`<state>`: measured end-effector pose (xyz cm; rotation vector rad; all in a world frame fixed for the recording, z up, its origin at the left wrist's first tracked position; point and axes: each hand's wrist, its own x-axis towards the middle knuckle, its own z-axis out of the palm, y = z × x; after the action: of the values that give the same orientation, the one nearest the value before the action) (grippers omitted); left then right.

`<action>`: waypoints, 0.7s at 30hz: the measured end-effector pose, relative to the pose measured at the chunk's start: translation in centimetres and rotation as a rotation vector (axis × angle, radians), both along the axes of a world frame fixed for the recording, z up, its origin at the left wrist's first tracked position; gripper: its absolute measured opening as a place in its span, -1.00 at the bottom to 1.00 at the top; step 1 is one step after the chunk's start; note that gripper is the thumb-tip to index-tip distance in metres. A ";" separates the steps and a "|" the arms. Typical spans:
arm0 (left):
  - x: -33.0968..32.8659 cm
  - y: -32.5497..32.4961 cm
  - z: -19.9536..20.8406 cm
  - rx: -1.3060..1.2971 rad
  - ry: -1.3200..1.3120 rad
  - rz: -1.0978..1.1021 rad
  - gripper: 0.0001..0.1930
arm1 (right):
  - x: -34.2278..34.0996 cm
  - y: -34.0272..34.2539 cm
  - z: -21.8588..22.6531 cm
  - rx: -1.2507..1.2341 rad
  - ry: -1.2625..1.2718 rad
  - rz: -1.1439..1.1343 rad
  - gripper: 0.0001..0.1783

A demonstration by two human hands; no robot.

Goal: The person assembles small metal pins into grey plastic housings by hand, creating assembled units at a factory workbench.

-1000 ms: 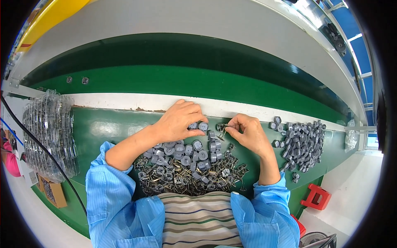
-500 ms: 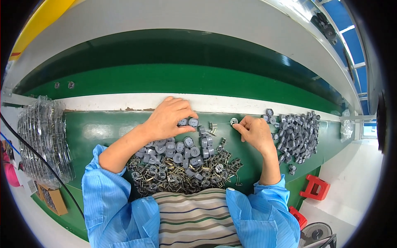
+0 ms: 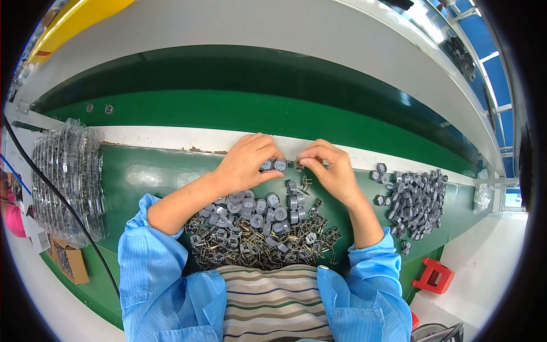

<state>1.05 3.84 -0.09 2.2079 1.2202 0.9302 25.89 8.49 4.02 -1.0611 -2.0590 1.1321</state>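
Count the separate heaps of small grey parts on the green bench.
2: one heap in front of the person, below both hands; another pile to the right. Further parts may be hidden under the hands.

Grey round parts (image 3: 259,206), green table (image 3: 148,174), blue pinstriped sleeves (image 3: 154,273), red stool (image 3: 434,276)

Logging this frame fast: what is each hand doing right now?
Left hand: closed on small grey round plastic parts.
Right hand: fingertips pinched; what it holds cannot be told.
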 end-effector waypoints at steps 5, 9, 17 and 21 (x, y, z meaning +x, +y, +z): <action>0.0 0.0 0.1 -0.015 0.014 0.012 -0.62 | -2.4 0.3 -1.3 0.196 -0.074 0.110 -0.87; -0.1 0.1 0.0 -0.020 0.018 0.008 -0.62 | -2.6 0.4 -0.8 0.412 -0.167 0.141 -0.82; -0.2 0.1 -0.1 -0.035 0.024 -0.002 -0.63 | -2.6 0.0 -1.5 0.540 -0.211 0.157 -0.75; -0.7 0.1 0.6 -0.025 -0.020 -0.046 -0.50 | -2.0 0.2 -0.4 0.146 -0.205 0.158 -0.65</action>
<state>0.30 3.97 0.50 2.1931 1.1616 0.9119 23.93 8.74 3.64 -0.9926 -2.3833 0.9618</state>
